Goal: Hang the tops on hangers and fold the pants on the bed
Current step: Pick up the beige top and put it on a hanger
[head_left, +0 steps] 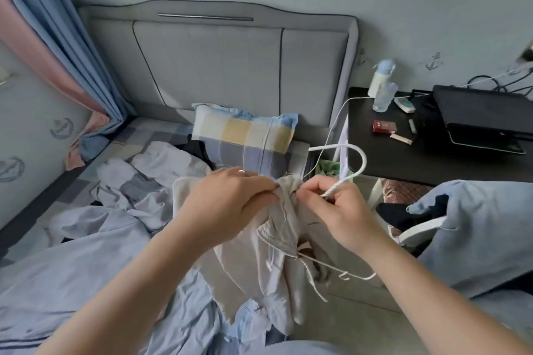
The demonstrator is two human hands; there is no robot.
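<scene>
- The beige top is a thin, crumpled garment with pale cords or ties trailing from it. It is bunched tight at its upper end, where both hands meet, and falls loose below.
- It hangs in the air over the near edge of the bed, above a heap of light-blue clothes. Its long axis runs from the hands down towards the person.
- The white hanger is partly inside the top. Its hook rises out of the gathered neck, goes up and arcs over to the left, and its tip points towards the plaid pillow.
- One hanger arm shows low on the right, sticking out of the fabric and slanting down and to the right. The other arm is hidden in the cloth.
- The left hand has its fingers curled round the bunched fabric at the neck and grips it — there is a ring on one finger.
- The right hand pinches the hanger's stem just below the hook, close against the left hand.
- Beyond them stands the grey padded headboard. A black bedside table to the right carries a laptop, a bottle and a red packet.
</scene>
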